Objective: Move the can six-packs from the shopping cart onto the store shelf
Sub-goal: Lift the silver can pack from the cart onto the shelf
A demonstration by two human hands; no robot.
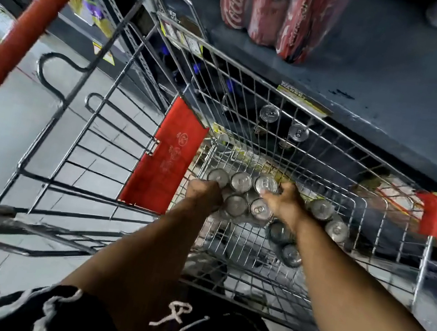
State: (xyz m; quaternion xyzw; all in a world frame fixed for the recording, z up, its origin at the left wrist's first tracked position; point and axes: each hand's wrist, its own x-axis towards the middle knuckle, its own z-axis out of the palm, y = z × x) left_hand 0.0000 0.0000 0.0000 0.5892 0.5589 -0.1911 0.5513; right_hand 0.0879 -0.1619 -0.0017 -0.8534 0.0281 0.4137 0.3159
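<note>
A six-pack of silver-topped cans [239, 195] sits low inside the wire shopping cart [274, 134]. My left hand [202, 191] grips its left side and my right hand [285, 202] grips its right side, fingers curled over the can tops. Another six-pack [316, 228] lies just right of it on the cart floor, partly hidden by my right forearm. The grey store shelf [369, 83] runs along the far side of the cart, above the basket's rim.
Red cola can packs [269, 9] stand at the back of the shelf. Two silver can tops [282, 122] show on a lower shelf behind the cart's wire. The red cart handle [35, 27] and red child-seat flap [167, 154] are at left. Tiled floor lies left.
</note>
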